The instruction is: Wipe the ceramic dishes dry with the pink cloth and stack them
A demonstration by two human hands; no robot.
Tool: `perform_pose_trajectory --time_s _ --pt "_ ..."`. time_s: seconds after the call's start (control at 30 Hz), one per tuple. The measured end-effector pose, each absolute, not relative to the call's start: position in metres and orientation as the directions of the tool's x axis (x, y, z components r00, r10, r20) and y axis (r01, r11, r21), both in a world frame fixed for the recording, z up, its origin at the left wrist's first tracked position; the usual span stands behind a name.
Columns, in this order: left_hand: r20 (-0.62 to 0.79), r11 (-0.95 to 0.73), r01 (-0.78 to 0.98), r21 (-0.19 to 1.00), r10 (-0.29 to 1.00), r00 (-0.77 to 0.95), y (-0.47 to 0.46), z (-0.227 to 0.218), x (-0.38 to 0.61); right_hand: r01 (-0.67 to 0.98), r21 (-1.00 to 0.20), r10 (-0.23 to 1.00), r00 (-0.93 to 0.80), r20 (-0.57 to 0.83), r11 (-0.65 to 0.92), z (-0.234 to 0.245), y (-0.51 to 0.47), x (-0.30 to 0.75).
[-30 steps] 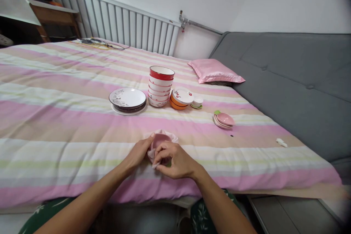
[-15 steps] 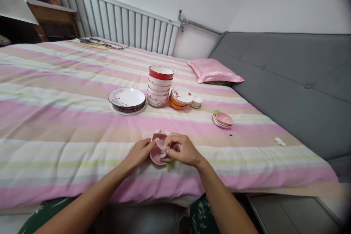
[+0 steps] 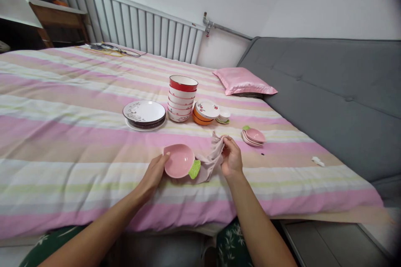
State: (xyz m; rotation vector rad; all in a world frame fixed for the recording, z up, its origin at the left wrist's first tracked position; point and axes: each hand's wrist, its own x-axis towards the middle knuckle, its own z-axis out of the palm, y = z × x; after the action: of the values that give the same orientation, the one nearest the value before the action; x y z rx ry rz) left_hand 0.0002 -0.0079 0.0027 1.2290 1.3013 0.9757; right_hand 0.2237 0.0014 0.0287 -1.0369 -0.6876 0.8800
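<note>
One pink bowl (image 3: 178,162) is held at its left rim by the left hand (image 3: 156,170), near the front of the striped bed (image 3: 94,183), its green leaf (image 3: 194,169) pointed right. The cloth (image 3: 213,161), bunched inside the bowl a moment ago, is now drawn out rightward, pinched by the right hand (image 3: 232,157). The bowl's inside is left uncovered, so the wiping appears to be paused or finished.

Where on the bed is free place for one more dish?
Bare bedcover lies left of the plate stack, and between the stacked pink dishes and white scrap. Crowded: the row from plate stack through bowl tower to orange bowls, and around the held pink dish and cloth.
</note>
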Motion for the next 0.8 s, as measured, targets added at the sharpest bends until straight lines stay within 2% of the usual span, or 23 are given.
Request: perform_pose_trajectory --time_s 0.13,0.27,0.5,0.6,0.67,0.8 --pt "-0.158 0.136 0.141 0.981 0.975 0.155 -0.007 0.006 0.001 -0.260 -0.938 0.873 0.480 0.080 0.229 0.028 0.000 0.220" --pt "-0.126 0.083 0.175 0.981 0.960 0.251 -0.008 0.009 0.001 -0.164 -0.963 0.905 0.405 0.132 0.214 0.026 -0.003 0.208" --pt "-0.050 -0.020 0.198 0.980 0.938 0.343 0.000 -0.005 -0.001 0.078 -0.961 0.958 0.095 0.272 0.265 0.016 -0.018 0.170" --pt "-0.035 -0.034 0.183 0.983 0.931 0.362 0.002 -0.006 -0.001 0.194 -0.918 0.936 -0.141 0.323 0.346 0.014 -0.024 0.163" --pt "-0.037 -0.028 0.166 0.986 0.927 0.373 0.002 -0.004 -0.001 0.258 -0.879 0.908 -0.239 0.344 0.401 0.015 -0.026 0.164" --pt "-0.044 -0.016 0.156 0.988 0.926 0.375 0.001 -0.001 -0.001 0.430 -0.764 0.875 -0.184 0.447 0.481 0.021 -0.025 0.174"
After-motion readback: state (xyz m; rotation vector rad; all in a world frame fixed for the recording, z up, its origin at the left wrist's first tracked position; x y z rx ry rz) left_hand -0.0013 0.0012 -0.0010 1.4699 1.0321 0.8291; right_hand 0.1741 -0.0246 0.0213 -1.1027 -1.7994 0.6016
